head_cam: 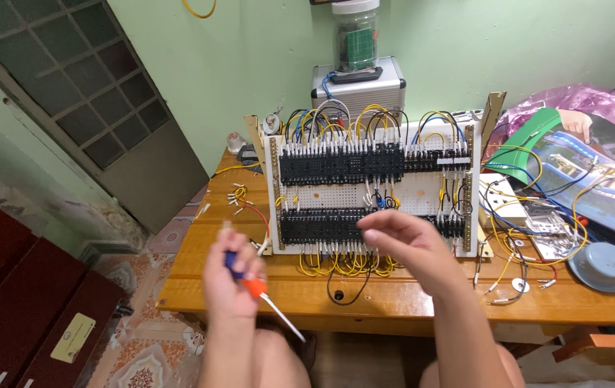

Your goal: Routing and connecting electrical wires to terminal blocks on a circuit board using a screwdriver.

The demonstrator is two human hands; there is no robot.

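Observation:
A white perforated panel point(422, 192) stands upright on the wooden table point(394, 298), carrying two rows of black terminal blocks point(336, 167) with yellow, blue and black wires. My left hand point(230, 276) is closed around a screwdriver point(261, 291) with a blue and orange handle, its shaft pointing down toward my lap. My right hand point(408, 244) hovers in front of the lower terminal row, fingers pinched together; whether it holds a wire end is too blurred to tell.
Loose wires with white ferrules point(239, 195) lie left of the panel. To the right sit a grey round lid point(600, 266), a white device point(509, 201), tangled wires and a magazine point(595, 172). Behind stands a metal case point(359, 86) with a jar on top.

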